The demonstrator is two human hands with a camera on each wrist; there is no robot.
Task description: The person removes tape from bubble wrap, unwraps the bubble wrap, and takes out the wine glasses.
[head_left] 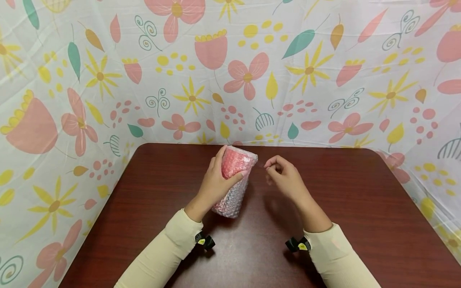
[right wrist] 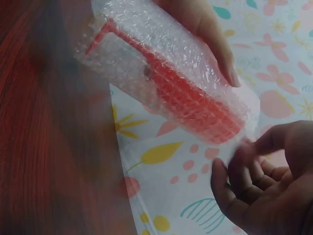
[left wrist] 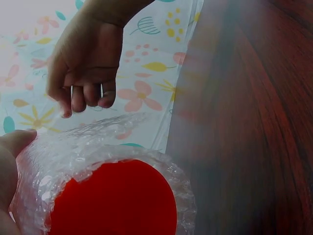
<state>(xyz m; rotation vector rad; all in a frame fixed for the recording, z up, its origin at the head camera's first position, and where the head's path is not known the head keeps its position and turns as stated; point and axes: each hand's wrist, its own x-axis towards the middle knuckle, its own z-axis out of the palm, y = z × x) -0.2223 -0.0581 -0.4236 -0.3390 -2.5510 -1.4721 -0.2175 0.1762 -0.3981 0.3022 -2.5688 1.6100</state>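
A red cylindrical thing in clear bubble wrap (head_left: 232, 198) is held tilted above the table by my left hand (head_left: 213, 181), its thumb across the near side. One flat red round end (left wrist: 122, 200) shows through the wrap's opening in the left wrist view. From the right wrist, a thin red bent part (right wrist: 115, 32) is visible inside the wrap; its exact kind is unclear. My right hand (head_left: 288, 182) hovers just right of the package's far end, fingers loosely bent, apart from it in the head view. Nothing is visible between its fingers, though the fingertips are blurred in the right wrist view.
The dark reddish-brown wooden table (head_left: 360, 208) lies under both hands. A white cloth with a flower and leaf print (head_left: 248, 48) hangs behind it and along the sides. Each wrist wears a black strap with a small camera (head_left: 208, 242).
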